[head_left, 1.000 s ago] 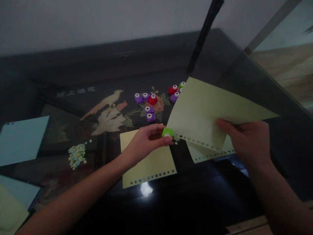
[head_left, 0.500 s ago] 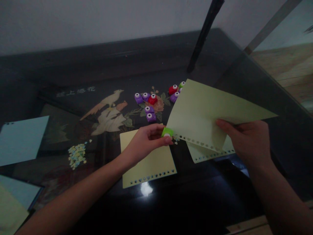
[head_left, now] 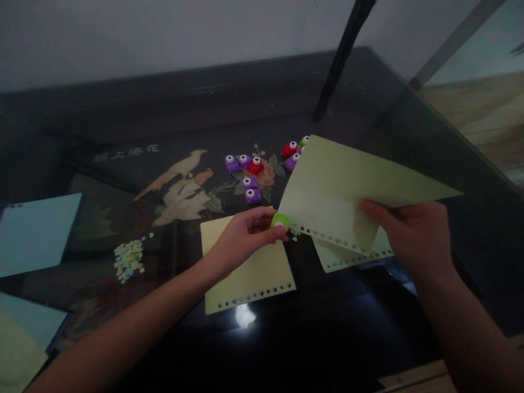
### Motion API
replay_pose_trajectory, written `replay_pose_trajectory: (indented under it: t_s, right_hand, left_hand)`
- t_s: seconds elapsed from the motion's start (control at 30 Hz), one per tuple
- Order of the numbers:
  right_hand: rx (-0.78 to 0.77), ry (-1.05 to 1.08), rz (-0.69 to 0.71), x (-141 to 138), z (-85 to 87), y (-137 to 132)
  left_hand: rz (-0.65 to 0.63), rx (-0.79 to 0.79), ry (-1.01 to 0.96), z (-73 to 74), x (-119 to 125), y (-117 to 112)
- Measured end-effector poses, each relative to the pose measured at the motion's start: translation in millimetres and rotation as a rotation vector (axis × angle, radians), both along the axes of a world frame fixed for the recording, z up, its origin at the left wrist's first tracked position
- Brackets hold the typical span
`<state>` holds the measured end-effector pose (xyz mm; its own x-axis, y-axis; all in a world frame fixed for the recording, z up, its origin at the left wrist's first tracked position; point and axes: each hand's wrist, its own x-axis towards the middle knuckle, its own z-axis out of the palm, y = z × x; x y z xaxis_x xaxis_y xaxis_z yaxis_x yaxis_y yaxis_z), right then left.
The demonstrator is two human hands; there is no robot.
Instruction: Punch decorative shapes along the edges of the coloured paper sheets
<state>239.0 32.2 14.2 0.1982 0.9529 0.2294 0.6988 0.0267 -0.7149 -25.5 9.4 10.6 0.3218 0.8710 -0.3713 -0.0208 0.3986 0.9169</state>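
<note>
Between the thumb and fingers of my left hand (head_left: 249, 232) is a small green craft punch (head_left: 280, 220). Its mouth meets the left corner of a pale green sheet of paper (head_left: 327, 188). My right hand (head_left: 417, 232) pinches that sheet by its right side, thumb on top, holding it raised and bent. A row of small shaped holes runs along the sheet's lower edge. Beneath my left hand lies a yellow sheet (head_left: 254, 273) with a punched row near its front edge. Another punched pale sheet (head_left: 335, 262) lies partly hidden under the raised one.
Several purple and red punches (head_left: 252, 195) stand behind my left hand, and another group (head_left: 290, 150) sits partly behind the raised sheet. A pile of paper cutouts (head_left: 129, 259) lies left. Blue sheets (head_left: 41, 234) rest at the far left of the dark glass-topped table (head_left: 164, 349).
The raised sheet's top corner has dipped slightly and shifted a little left. Both hands keep nearly the same place and the same holds.
</note>
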Motion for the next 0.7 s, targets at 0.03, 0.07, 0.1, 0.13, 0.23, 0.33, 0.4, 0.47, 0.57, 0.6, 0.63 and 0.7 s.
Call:
replay_pose_trajectory:
  t_s: [0.03, 0.07, 0.1, 0.13, 0.23, 0.33, 0.4, 0.47, 0.57, 0.6, 0.63, 0.7]
  right_hand:
    - [0.005, -0.002, 0.004, 0.0, 0.3, 0.0]
    - [0.013, 0.000, 0.012, 0.1, 0.5, 0.0]
    - [0.018, 0.003, 0.020, 0.1, 0.8, -0.1]
    - [0.022, 0.004, 0.025, 0.2, 1.0, -0.2]
    - [0.015, -0.025, 0.020, 0.1, 1.0, -0.5]
    - [0.026, -0.034, 0.023, -0.5, 1.3, -0.7]
    - [0.037, -0.023, 0.035, -1.0, 1.9, -0.8]
    - [0.033, -0.012, 0.040, -1.1, 1.9, -0.7]
    - [0.017, -0.017, 0.015, -0.7, 0.5, -0.4]
    - [0.015, -0.020, 0.005, -0.6, -0.1, -0.3]
    - [0.014, -0.023, 0.002, -0.5, -0.6, -0.2]
    - [0.019, -0.021, 0.012, -0.7, -0.6, -0.2]
  left_hand:
    - [0.002, -0.001, 0.001, -0.5, -0.1, -0.1]
    - [0.003, -0.001, 0.000, -0.8, -0.1, -0.1]
    - [0.003, 0.001, -0.004, -1.0, -0.1, -0.1]
    - [0.002, 0.005, -0.008, -1.1, -0.1, -0.1]
    - [0.002, 0.010, -0.010, -1.1, -0.2, -0.2]
    - [0.008, 0.006, -0.001, -1.1, -0.2, -0.7]
    - [0.006, 0.005, 0.000, -1.4, -0.1, -1.0]
    - [0.002, 0.007, -0.004, -2.1, 0.1, -1.0]
    - [0.004, 0.012, -0.011, -3.6, 0.4, -0.8]
    - [0.004, 0.013, -0.010, -4.1, 0.4, -0.7]
    - [0.005, 0.014, -0.008, -4.5, 0.5, -0.7]
    - [0.003, 0.015, -0.007, -5.0, 0.4, -0.8]
